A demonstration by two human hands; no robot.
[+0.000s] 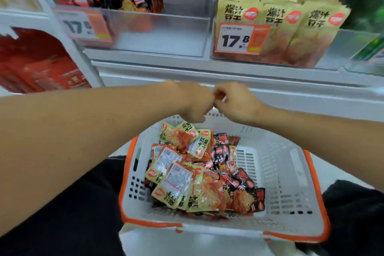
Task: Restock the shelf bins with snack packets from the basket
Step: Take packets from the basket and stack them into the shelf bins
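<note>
Packets: heaped in basket, left side
Left hand: above basket, fingers curled, grip unclear
Right hand: touching left, fingers pinching something small
Bins: above, part stocked

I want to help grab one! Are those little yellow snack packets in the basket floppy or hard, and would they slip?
The yellow snack packets are probably soft and bendy: they lie crumpled and tilted across each other in the basket. They are likely light, being small, flat pouches. Their shiny wrapping may make them a bit slippery, so pinch an edge.

One basket, two bins, perhaps thirty packets
</note>
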